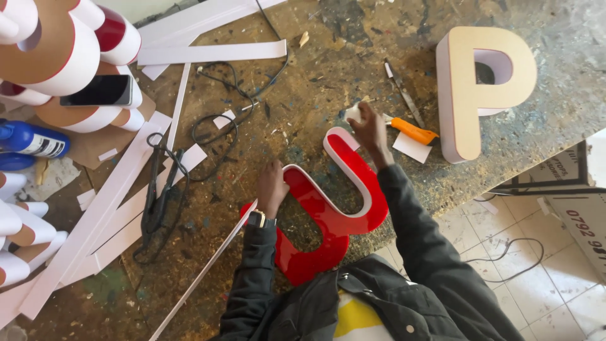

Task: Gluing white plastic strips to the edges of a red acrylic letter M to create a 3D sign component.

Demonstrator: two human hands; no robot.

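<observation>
Item: red sign letter point(328, 215) with white edging, S-shaped, lay face up at the near edge of the paint-stained workbench point(315, 57).
Left hand point(271, 186), wristwatch point(259, 220) at the wrist, pressed fingers down on the letter's middle bend, closed around the white rim strip point(202, 275) trailing toward the viewer.
Right hand point(368, 129) rested at the letter's upper tip, pinching a small white piece point(352, 113).
Just beyond: orange-handled knife point(411, 131).
Farther right: tan block letter point(483, 88), lying flat.
Far left: black phone point(98, 91) on stacked letters; blue bottle point(31, 139).
</observation>
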